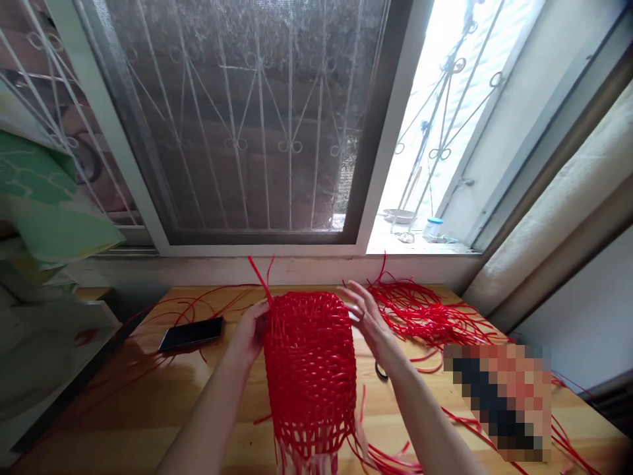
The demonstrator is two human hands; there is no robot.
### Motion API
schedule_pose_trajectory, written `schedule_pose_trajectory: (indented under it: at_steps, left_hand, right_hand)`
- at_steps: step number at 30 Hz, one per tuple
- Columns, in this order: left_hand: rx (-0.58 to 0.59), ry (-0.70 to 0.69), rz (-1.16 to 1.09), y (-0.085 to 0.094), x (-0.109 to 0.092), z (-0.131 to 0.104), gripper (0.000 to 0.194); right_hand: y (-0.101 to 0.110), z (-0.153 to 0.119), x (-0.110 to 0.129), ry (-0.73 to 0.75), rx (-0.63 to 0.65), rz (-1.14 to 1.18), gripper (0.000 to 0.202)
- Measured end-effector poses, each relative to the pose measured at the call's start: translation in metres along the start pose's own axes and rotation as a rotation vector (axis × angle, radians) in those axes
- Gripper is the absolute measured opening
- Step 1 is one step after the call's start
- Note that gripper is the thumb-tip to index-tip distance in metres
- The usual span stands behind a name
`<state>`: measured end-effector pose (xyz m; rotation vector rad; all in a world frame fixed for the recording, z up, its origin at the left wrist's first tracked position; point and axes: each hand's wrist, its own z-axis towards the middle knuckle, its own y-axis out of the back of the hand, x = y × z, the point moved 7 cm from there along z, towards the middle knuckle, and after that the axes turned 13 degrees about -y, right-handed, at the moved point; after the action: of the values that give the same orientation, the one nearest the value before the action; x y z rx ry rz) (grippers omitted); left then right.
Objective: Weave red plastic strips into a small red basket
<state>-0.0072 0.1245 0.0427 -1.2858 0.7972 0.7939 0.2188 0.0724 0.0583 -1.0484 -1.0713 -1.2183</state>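
Observation:
A red woven basket [311, 356] made of shiny plastic strips lies on its side between my hands, with loose strip ends hanging at its near, open-lattice edge. My left hand [256, 326] grips the basket's far left side, its fingertips partly hidden behind the weave. Two strip ends [258, 272] stick up just above that hand. On the other side, my right hand [366, 316] is raised by the basket's far right edge, fingers spread, with a thin red strip near the fingertips. I cannot tell whether the fingers touch it.
A heap of red strips [425, 310] covers the back right of the wooden table [237, 422]. A black phone [192, 335] rests on strips at the left. The handle of a black tool [381, 371] shows under my right forearm. A blurred-out patch [499, 402] lies right; a window stands behind.

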Motion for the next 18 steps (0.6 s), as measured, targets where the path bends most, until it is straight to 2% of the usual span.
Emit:
schedule_pose_trajectory:
  at_steps: [1,3,5,7,10,12,18]
  left_hand:
    - [-0.010,0.003,-0.011,0.002,0.008,0.002,0.017]
    - [-0.038,-0.009,-0.025,0.004,0.022,0.003,0.020]
    - [-0.062,-0.049,-0.031,0.005,0.031,0.002,0.027]
    - [-0.064,-0.102,-0.028,0.006,0.035,-0.002,0.039]
    - [-0.025,-0.180,0.007,0.010,0.031,-0.007,0.057]
    - [0.012,-0.225,0.060,0.012,0.025,-0.007,0.060]
    - [0.075,-0.395,0.233,0.012,0.003,-0.004,0.038]
  right_hand:
    - [-0.004,-0.002,-0.013,-0.102,0.022,0.053,0.067]
    - [-0.013,-0.006,-0.030,-0.246,-0.015,0.049,0.077]
    - [-0.017,-0.008,-0.037,-0.315,-0.122,0.066,0.079]
    - [-0.021,-0.007,-0.035,-0.323,-0.185,0.089,0.076]
    - [-0.023,-0.002,-0.031,-0.322,-0.191,0.120,0.072]
    - [-0.023,0.001,-0.032,-0.342,-0.169,0.143,0.071]
    - [-0.032,-0.002,-0.034,-0.369,-0.117,0.192,0.069]
